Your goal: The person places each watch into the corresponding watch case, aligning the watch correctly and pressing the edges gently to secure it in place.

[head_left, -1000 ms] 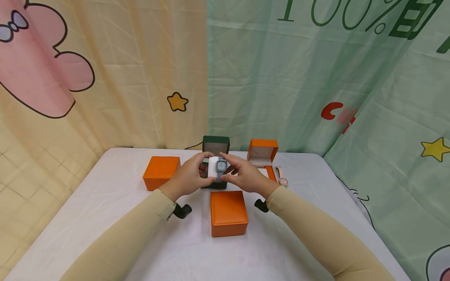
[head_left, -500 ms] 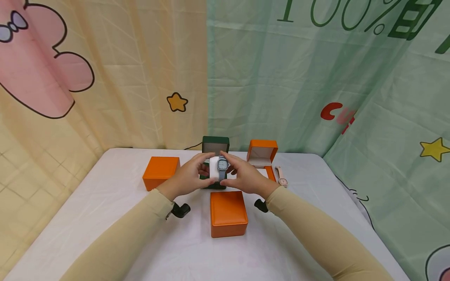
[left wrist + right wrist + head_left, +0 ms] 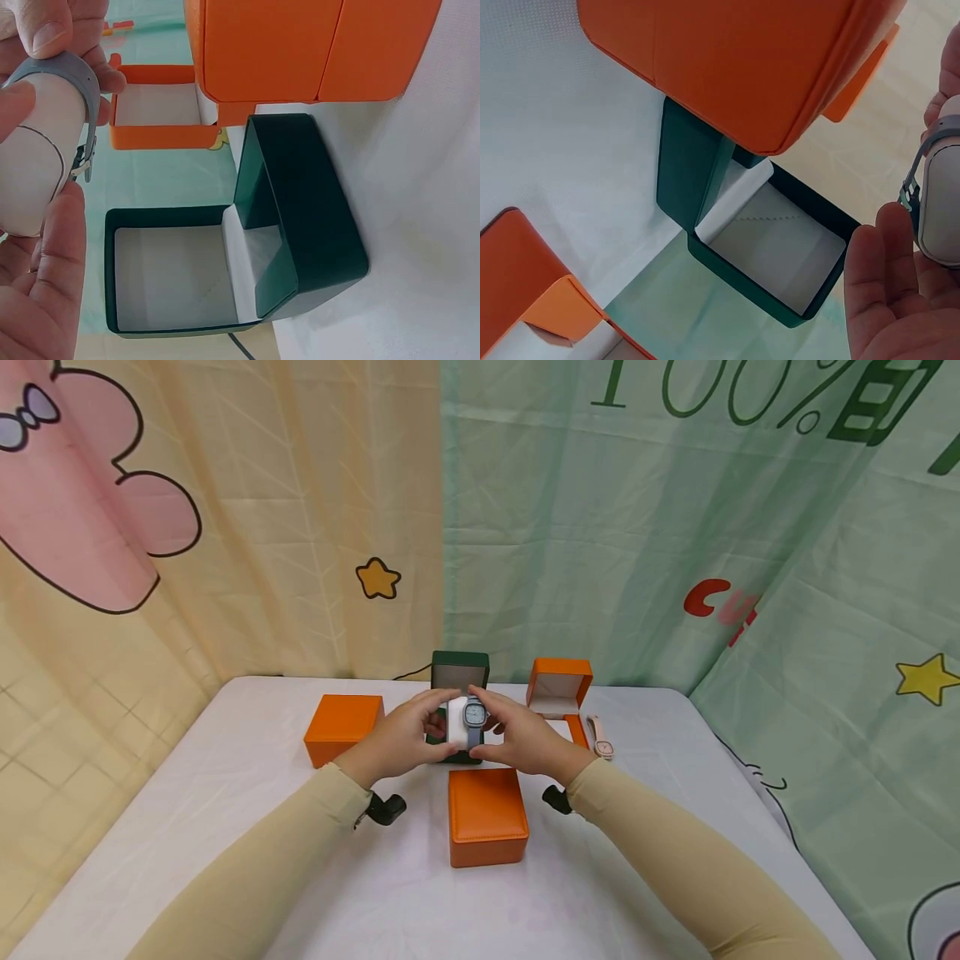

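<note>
Left hand [image 3: 405, 731], at 9 o'clock, grips the cushion [image 3: 456, 723]; right hand [image 3: 528, 735], at 3 o'clock, pinches the watch [image 3: 475, 714] wrapped around it. Opposed grips presumably keep both steady; the open green box [image 3: 460, 670] stands beyond, towards 12 o'clock.

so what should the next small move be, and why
Probably lower the white cushion into the green box, keeping it level. The grey-blue watch already loops around the cushion, the left hand and right hand hold it from either side, and the box stands open just beyond them.
</note>
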`<state>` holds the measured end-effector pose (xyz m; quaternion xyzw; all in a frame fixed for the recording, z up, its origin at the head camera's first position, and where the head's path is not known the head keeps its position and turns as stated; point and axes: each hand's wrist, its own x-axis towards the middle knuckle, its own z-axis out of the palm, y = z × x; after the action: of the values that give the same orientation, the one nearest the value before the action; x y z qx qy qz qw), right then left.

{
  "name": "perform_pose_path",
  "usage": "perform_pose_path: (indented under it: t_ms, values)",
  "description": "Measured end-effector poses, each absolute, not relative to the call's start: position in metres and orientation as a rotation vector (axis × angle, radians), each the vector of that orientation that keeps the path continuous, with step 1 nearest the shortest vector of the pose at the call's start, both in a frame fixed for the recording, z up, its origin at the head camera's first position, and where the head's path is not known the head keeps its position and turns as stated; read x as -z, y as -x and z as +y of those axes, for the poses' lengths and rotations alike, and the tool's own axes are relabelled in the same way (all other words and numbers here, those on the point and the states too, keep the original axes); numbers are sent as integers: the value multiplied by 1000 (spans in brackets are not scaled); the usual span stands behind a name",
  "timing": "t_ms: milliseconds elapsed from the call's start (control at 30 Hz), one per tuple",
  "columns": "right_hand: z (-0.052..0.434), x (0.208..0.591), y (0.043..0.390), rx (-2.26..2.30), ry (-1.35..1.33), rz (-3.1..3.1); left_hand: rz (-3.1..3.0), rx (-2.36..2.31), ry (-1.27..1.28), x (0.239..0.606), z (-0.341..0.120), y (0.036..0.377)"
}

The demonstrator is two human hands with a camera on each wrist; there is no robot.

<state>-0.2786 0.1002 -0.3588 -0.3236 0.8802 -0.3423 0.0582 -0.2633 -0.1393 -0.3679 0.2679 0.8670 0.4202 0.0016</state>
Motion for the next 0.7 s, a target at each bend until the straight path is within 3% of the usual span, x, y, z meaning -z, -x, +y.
perform_pose_path:
  t_ms: [700]
  values:
    - [97, 360, 280, 997, 965, 2685, 2733, -1300, -846, 367, -138, 263]
